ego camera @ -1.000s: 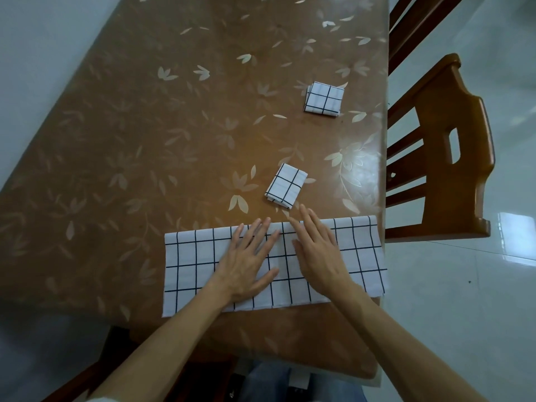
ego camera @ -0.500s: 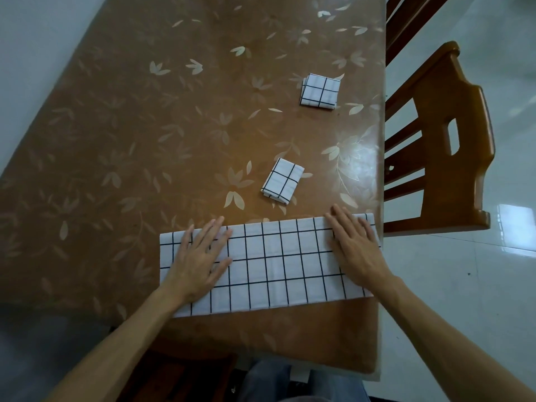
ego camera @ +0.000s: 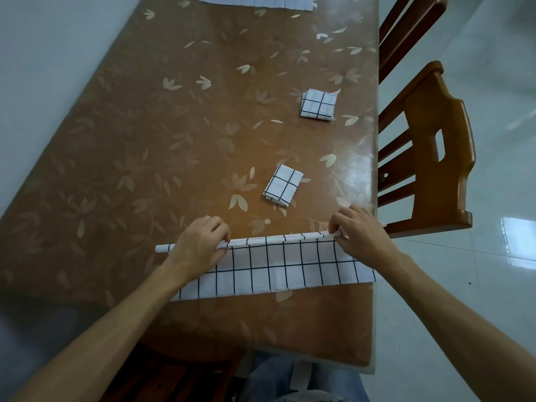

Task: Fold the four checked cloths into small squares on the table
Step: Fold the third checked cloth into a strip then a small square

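A white cloth with black checks (ego camera: 278,265) lies as a long strip across the near part of the brown table (ego camera: 162,158). My left hand (ego camera: 200,246) pinches its far edge near the left end. My right hand (ego camera: 358,232) pinches the same edge near the right end, and that edge is lifted off the table. Two folded small squares rest beyond it: one (ego camera: 282,185) just past the strip, another (ego camera: 318,105) farther back on the right. A flat checked cloth (ego camera: 255,0) shows at the table's far end, cut off by the frame.
A wooden chair (ego camera: 429,158) stands close against the table's right edge, with a second chair back (ego camera: 406,27) behind it. A pale wall runs along the table's left side. Tiled floor lies to the right. My knees show below the near edge.
Both hands were flat on the strip, slid apart toward its ends, and now grip the far edge and raise it. The view tilted up, bringing the far cloth into sight.
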Tool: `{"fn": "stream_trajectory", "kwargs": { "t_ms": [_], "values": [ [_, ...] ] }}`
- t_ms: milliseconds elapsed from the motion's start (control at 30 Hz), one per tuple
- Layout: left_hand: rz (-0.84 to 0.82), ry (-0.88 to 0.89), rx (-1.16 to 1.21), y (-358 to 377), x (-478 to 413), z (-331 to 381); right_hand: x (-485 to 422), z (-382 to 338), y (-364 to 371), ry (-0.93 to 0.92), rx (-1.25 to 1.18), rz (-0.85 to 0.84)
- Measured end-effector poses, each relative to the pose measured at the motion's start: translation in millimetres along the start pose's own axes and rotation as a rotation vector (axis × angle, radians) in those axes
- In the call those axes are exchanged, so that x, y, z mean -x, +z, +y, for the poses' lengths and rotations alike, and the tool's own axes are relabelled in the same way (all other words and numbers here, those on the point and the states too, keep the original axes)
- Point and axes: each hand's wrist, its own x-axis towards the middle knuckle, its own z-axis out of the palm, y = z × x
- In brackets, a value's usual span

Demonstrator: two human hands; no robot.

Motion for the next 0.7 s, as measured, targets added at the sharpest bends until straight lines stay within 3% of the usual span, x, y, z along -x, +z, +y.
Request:
{"fn": "stream_trajectory", "kwargs": {
  "t_ms": [167, 333, 500, 700],
  "values": [
    [0.053, 0.078, -0.108, 11, 38, 14, 43, 1, 8, -0.092, 0.000, 0.097],
    [0.021, 0.134, -0.089, 26, 67, 33, 87, -12, 34, -0.115, 0.029, -0.055],
    [-0.058, 0.029, -0.081, 30, 71, 39, 101, -9, 55, -0.048, 0.044, -0.053],
    [0.006, -0.025, -0.132, 32, 69, 38, 96, 1, 56, 0.056, 0.078, -0.002]
  ]
}}
